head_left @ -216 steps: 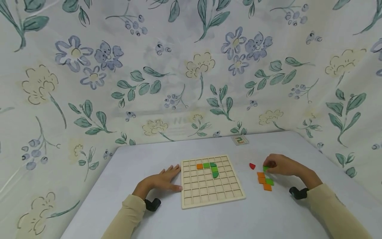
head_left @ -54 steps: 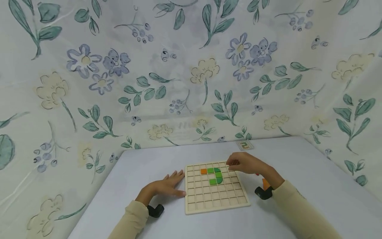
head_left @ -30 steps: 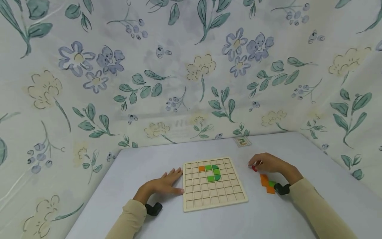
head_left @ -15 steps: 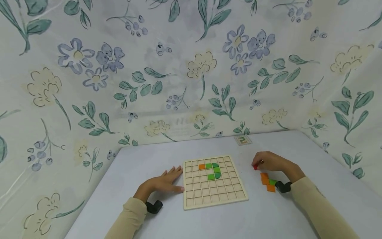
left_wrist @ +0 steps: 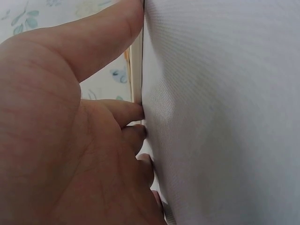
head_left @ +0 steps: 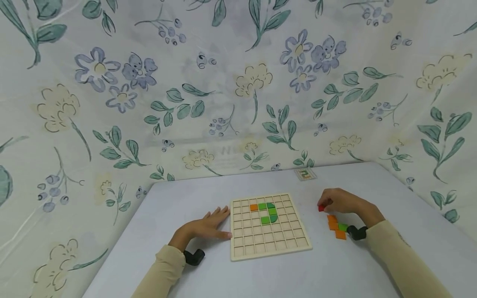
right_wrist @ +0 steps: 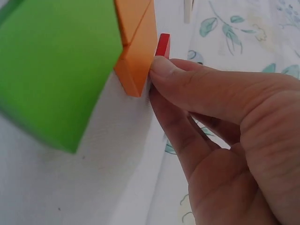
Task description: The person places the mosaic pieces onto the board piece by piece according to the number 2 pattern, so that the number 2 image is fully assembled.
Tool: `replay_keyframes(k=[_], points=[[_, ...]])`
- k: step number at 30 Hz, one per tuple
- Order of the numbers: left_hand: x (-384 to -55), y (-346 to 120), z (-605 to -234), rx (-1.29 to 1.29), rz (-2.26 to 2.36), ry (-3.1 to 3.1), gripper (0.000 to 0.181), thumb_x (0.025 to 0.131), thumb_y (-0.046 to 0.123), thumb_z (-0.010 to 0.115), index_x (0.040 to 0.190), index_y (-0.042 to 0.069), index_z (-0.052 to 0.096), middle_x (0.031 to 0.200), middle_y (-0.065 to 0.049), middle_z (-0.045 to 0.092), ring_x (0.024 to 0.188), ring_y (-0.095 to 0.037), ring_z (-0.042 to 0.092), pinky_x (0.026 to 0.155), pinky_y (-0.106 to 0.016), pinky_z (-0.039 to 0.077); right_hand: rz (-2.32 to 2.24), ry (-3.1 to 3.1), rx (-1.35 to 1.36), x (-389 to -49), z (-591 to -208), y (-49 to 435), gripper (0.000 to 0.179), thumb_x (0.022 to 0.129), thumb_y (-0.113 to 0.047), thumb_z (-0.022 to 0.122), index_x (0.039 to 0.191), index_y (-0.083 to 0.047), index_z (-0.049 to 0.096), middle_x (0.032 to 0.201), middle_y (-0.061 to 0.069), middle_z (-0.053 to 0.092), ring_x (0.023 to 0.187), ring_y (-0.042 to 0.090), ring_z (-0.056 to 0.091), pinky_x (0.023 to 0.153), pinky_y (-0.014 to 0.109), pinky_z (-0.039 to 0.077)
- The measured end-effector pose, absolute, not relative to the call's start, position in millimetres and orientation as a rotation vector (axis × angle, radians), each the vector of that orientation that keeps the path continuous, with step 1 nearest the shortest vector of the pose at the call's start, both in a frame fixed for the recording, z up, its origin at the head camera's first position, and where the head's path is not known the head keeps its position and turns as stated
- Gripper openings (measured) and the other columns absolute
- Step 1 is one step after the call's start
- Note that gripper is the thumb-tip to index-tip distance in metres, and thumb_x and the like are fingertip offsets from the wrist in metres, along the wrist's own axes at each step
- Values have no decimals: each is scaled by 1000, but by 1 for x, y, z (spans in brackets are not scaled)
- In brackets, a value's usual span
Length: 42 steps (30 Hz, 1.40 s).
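In the head view my right hand (head_left: 340, 200) pinches a small red tile (head_left: 321, 208) between thumb and fingers, low over the table. The right wrist view shows the red tile (right_wrist: 162, 45) at the thumb tip, most of it hidden by the fingers. My left hand (head_left: 205, 227) rests on the table with fingers spread, its fingertips and thumb at the left edge of the wooden grid board (head_left: 261, 244). On the board, an orange square (head_left: 254, 207) starts a hooked path of green squares and rounded dark green tiles (head_left: 273, 218).
Just nearer than my right hand lie several orange tiles (head_left: 333, 224) and a light green tile (head_left: 343, 227). A small pattern card (head_left: 305, 174) lies at the table's back edge. A floral cloth (head_left: 223, 103) hangs behind the table (head_left: 193, 192).
A green square has come onto the board at the lower left end of the path. My right hand has left the board, moved right and picked up the red tile. The left hand stays put.
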State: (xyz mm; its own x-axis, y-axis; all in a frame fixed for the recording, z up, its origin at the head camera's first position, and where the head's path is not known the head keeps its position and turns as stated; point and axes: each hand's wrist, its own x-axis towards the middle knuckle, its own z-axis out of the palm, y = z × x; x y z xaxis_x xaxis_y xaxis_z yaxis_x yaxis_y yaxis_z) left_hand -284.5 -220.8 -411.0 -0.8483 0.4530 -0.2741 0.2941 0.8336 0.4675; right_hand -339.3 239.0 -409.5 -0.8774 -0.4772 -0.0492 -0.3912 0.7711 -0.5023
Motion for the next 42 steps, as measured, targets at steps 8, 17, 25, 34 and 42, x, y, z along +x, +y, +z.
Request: replay_keyframes(k=[8,17,25,34,42], points=[[-285,-220,-410,548,570,2642,98,90,53,66,160,5,17,168,-16,11,156,-38,2,125,-57,3,-703,2824,-739,-341,-412,238,14,90,-7,72,103,-10,76,98,-1,66,87,15,57,85,36,56],[-286,-219,-405,561,560,2646,96,91,52,64,160,5,17,168,-16,11,156,-37,2,126,-56,2,-693,2854,-733,-342,-410,237,12,90,-9,72,102,-10,76,97,0,65,86,15,57,82,33,55],[-286,-219,-408,558,570,2650,97,90,52,66,160,4,17,168,-16,12,156,-37,3,126,-57,2,-701,2864,-693,-340,-410,232,13,89,-13,74,102,-8,75,95,1,65,84,16,54,77,29,53],[-285,-221,-412,551,581,2645,97,90,51,66,160,4,18,168,-15,12,157,-36,3,126,-56,2,-726,2861,-860,-336,-402,219,9,89,-11,73,99,-10,74,91,-2,65,81,13,54,74,24,52],[-287,-221,-413,548,562,2645,97,90,51,67,160,5,18,168,-15,12,157,-36,3,126,-56,3,-727,2849,-924,-333,-398,205,11,89,-15,75,100,-13,76,90,-4,64,80,11,55,72,20,53]])
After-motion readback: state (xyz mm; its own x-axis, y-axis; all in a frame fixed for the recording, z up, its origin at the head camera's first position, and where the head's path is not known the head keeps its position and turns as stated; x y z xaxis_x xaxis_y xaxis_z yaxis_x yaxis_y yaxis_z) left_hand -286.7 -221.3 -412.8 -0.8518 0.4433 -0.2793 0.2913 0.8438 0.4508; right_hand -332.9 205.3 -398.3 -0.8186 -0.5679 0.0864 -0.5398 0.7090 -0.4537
